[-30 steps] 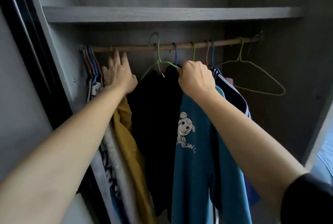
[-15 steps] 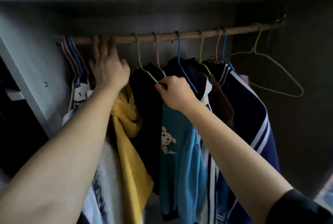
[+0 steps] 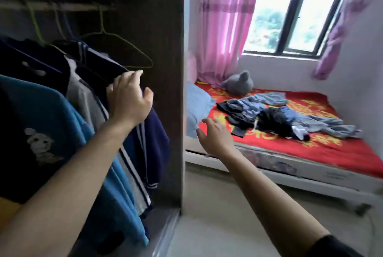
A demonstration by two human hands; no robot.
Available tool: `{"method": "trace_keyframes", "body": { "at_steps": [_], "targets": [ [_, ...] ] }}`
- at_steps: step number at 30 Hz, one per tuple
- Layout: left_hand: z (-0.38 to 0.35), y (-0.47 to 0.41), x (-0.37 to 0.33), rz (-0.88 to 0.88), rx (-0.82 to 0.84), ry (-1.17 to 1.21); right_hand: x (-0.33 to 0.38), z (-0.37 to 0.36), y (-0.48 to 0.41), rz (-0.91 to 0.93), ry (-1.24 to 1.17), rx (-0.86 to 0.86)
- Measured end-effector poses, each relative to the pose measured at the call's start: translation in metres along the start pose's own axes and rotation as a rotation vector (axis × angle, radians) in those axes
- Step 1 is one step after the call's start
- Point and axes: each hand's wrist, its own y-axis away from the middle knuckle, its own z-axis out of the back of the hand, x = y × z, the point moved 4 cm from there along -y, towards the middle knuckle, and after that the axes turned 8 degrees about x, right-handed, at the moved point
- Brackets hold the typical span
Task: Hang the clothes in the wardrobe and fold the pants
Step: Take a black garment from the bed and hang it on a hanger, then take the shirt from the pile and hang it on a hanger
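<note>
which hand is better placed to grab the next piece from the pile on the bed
Right. The right hand is empty, fingers spread, stretched toward the clothes pile on the bed; the left hand rests against the hung clothes in the wardrobe.

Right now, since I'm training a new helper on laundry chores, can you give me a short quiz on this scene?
1. True or false: the right hand holds a garment.
2. Where does the clothes pile lie? A) floor B) bed C) shelf
3. Fill in: the rightmost green hanger on the rail carries ___.
Key: 1 false; 2 B; 3 nothing.
</note>
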Motion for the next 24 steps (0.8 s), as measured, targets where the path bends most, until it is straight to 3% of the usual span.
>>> {"method": "trace_keyframes", "body": {
  "at_steps": [5, 13, 19, 24],
  "targets": [
    [-0.108, 0.05, -0.137, -0.125, 0.33, 0.215, -0.143, 0.079, 0.113, -0.354, 0.121, -0.153],
    [-0.171, 0.098, -0.322, -0.404, 0.541, 0.362, -0.26, 0.166, 0.234, -0.661, 0.138, -0.366],
    [-0.223, 0.105, -0.405, -0.498, 0.586, 0.356, -0.339, 0.192, 0.253, -0.725, 0.079, -0.413],
    [-0.256, 0.088, -0.451, -0.504, 0.511, 0.371, -0.394, 0.206, 0.233, -0.734, 0.037, -0.367]
  ]
}}
